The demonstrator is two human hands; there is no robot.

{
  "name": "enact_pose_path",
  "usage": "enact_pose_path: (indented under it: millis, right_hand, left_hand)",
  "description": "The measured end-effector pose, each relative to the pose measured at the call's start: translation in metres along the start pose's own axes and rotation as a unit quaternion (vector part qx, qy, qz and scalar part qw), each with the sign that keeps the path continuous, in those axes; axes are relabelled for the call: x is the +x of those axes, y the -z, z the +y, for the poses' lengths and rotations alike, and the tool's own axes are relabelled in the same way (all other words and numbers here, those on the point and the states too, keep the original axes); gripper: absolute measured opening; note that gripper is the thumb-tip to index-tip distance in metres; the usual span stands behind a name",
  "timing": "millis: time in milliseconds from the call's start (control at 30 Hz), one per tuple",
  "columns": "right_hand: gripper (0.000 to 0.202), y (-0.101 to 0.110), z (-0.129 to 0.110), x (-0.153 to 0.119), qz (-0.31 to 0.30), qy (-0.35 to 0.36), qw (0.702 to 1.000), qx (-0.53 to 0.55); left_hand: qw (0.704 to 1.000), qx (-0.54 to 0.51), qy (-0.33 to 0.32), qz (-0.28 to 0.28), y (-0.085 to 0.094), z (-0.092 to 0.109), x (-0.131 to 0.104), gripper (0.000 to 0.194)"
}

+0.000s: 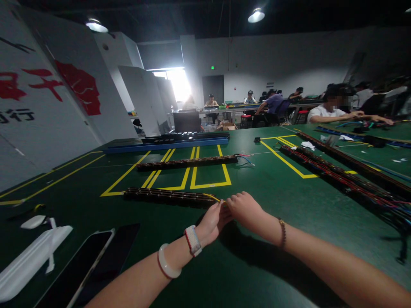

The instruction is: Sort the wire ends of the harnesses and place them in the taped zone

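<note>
My left hand and my right hand meet at the right end of a long dark bar, which has rows of small bright spots. A yellow wire runs from this bar into my closed fingers. Both hands pinch at its end; the very tip is hidden between them. The bar lies on the green table, roughly crosswise in front of me. Behind it rests a second dark bar, with loose red and blue wires at its right end.
Blue-black rails lie along the far edge. At right are wired bars and scraps of white paper. A phone and a white pouch lie front left. A co-worker sits across the table at right.
</note>
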State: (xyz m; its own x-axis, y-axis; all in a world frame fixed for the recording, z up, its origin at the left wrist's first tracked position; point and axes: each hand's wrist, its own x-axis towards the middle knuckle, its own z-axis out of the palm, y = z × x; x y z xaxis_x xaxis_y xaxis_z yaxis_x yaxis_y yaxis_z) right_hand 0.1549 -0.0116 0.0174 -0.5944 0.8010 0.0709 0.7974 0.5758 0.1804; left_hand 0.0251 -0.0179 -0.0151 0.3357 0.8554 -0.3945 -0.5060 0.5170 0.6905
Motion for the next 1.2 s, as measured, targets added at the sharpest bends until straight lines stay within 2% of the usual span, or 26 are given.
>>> enact_pose_path:
  millis: [233, 400, 533, 667, 800, 900, 1033, 1200]
  right_hand:
    - [0.013, 0.000, 0.000, 0.003, -0.006, 0.017, 0.999, -0.029]
    - [0.019, -0.004, -0.003, 0.003, 0.023, 0.020, 0.998, -0.051]
    - [0.016, -0.003, -0.001, 0.004, 0.003, 0.032, 0.999, -0.029]
    - [0.013, 0.005, 0.012, 0.005, -0.010, 0.041, 0.998, 0.037]
    - [0.012, 0.011, 0.035, 0.009, 0.030, -0.022, 0.995, 0.095]
    - [0.020, 0.002, 0.049, 0.015, 0.079, -0.053, 0.987, 0.132]
    - [0.021, -0.018, 0.057, 0.021, 0.071, -0.062, 0.988, 0.125]
    - [0.014, -0.040, 0.052, 0.027, 0.073, -0.030, 0.993, 0.086]
  left_hand:
    - [1.000, -0.014, -0.013, -0.006, -0.002, 0.002, -0.003, 0.011]
    - [1.000, -0.010, -0.006, -0.001, 0.000, 0.002, 0.000, 0.011]
    - [1.000, -0.015, -0.011, 0.001, 0.004, 0.000, 0.002, 0.012]
    - [0.999, -0.025, -0.011, -0.028, 0.005, 0.000, 0.002, 0.015]
    - [0.998, -0.017, -0.014, -0.052, 0.002, 0.003, -0.002, 0.016]
    - [0.998, -0.007, -0.016, -0.059, 0.002, 0.004, -0.002, 0.015]
    - [1.000, 0.011, -0.008, -0.023, 0.003, 0.002, 0.000, 0.015]
    - [0.999, 0.033, -0.009, -0.009, 0.002, 0.001, 0.000, 0.015]
